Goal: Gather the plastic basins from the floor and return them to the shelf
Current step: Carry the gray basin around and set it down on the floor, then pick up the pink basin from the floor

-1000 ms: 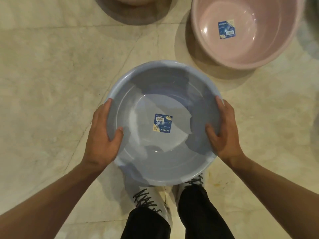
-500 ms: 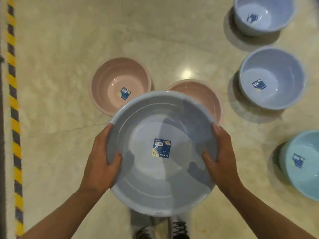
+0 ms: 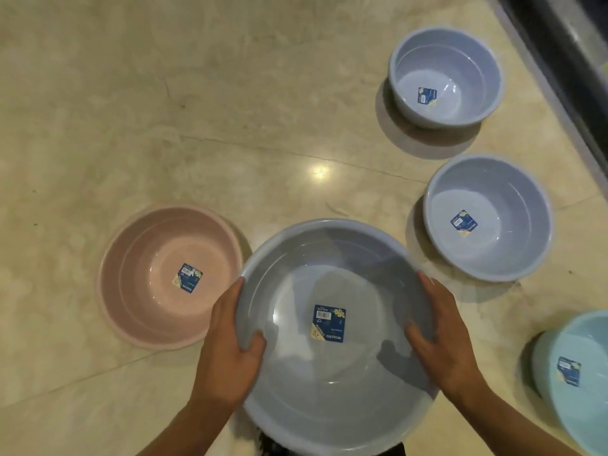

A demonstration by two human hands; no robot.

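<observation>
I hold a large grey-blue basin (image 3: 329,264) with a blue label inside, lifted off the floor in front of me. My left hand (image 3: 230,343) grips its left rim, thumb inside. My right hand (image 3: 441,337) grips the right rim the same way. On the floor to the left lies a pink basin (image 3: 138,291). Two lilac-blue basins sit to the right, one far (image 3: 460,54) and one nearer (image 3: 506,192). A light teal basin (image 3: 585,340) shows at the right edge, partly cut off.
The floor (image 3: 164,110) is glossy beige marble with a light glare at its middle. A dark ledge or shelf base (image 3: 566,60) runs diagonally along the top right corner. My dark trousers (image 3: 399,450) peek out below the held basin.
The view has swung to the right: the striped floor tape and one pink basin left sight, the blue basins moved toward the middle. Both hands keep the same grip on the grey-blue basin.
</observation>
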